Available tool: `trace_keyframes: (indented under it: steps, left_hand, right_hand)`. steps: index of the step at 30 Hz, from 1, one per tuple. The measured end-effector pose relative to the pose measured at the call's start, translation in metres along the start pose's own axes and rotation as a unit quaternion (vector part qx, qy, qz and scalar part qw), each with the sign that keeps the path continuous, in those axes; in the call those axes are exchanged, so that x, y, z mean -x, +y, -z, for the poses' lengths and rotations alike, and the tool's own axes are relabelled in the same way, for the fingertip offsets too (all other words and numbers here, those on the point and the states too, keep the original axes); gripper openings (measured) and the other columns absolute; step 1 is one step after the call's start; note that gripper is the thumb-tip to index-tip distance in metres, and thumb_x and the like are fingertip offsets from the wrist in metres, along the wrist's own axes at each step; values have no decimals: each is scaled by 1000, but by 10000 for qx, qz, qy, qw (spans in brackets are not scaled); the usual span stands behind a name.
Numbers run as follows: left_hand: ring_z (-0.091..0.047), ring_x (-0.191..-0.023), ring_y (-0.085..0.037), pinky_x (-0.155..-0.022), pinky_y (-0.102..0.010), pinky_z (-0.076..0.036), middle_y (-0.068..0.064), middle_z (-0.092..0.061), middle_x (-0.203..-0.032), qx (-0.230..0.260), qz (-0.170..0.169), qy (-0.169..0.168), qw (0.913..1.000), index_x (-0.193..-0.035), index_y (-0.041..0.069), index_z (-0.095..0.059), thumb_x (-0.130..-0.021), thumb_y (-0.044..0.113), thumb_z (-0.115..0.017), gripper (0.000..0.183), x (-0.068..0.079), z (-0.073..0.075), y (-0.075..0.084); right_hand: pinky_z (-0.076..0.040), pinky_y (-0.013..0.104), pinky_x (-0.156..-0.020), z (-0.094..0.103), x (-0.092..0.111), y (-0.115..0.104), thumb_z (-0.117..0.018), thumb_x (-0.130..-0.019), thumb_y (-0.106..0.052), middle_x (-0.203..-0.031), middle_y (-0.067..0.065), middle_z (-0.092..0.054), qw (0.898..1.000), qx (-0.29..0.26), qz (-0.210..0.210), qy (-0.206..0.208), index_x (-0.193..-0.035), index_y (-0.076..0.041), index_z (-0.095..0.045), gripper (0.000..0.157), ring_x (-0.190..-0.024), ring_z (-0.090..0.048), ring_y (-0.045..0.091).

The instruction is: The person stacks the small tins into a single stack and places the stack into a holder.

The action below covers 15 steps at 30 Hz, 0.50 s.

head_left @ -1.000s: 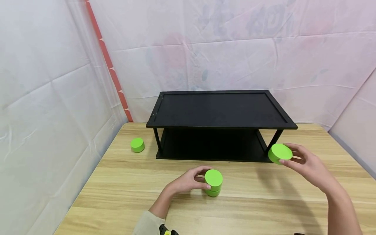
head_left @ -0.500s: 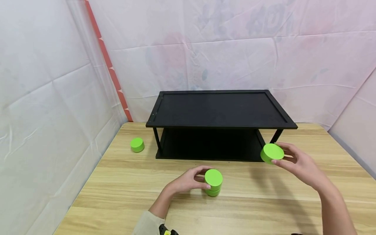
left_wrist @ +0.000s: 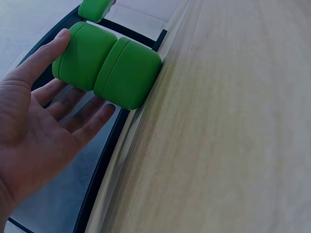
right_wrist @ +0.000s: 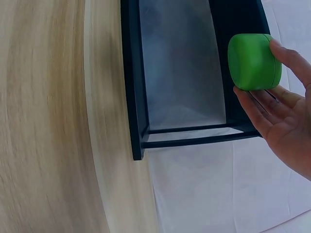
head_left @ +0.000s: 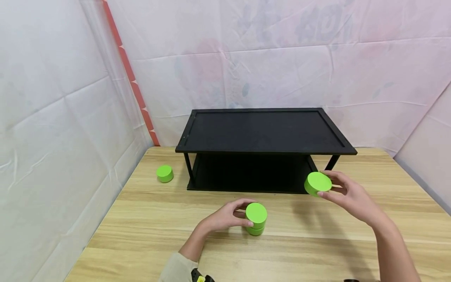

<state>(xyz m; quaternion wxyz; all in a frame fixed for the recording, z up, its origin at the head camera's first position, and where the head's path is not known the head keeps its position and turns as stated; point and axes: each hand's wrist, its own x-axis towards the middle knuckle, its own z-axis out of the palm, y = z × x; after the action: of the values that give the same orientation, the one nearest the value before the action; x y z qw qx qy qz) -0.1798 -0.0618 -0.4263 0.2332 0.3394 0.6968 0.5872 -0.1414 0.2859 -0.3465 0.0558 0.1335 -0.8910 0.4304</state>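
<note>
On the table in the head view, two round green lidded containers stand stacked. My left hand (head_left: 225, 216) grips the upper container (head_left: 256, 213) from the left, thumb in front and fingers behind. The lower container (left_wrist: 129, 73) sits beneath it on the wood, touching it in the left wrist view. To the right, my right hand (head_left: 352, 196) pinches another green container (right_wrist: 253, 61) between thumb and fingers. That container is held off the table, level, in front of the shelf's right end, and casts a shadow on the wood.
A black two-tier shelf (head_left: 260, 131) stands at the back of the wooden table (head_left: 141, 239). Left of it sits another green container (head_left: 165, 174). White sheeting (head_left: 63, 117) hangs behind and to the sides.
My right hand has moved left with its green container, across the front of the shelf's right end. The left hand and the stack have stayed in place.
</note>
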Motion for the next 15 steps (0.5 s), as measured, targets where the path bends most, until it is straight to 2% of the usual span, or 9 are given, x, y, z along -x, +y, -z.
trace_keyframes:
  steps: [8, 15]
  left_hand:
    - [-49, -112, -11, -91, -26, -42, 1, -51, -122, -18, -5, 7, 10000, -135, 2, -41, -84, 9, -68, 59, 0, 0, 1]
    - [-49, -112, -11, -90, -26, -42, 1, -51, -122, -45, 10, 20, 10000, -135, 2, -41, -84, 10, -68, 58, 0, -1, 1]
  right_hand:
    - [-48, 16, -74, -9, -3, -3, -69, -84, -11, -120, 18, -47, 9997, -119, 222, -26, -130, 4, -41, 56, -95, -53, -4]
    - [-48, 17, -76, -15, -4, -7, -69, -83, -11, -119, 15, -48, 9993, -253, 263, -91, -129, 1, -43, 54, -96, -54, -2]
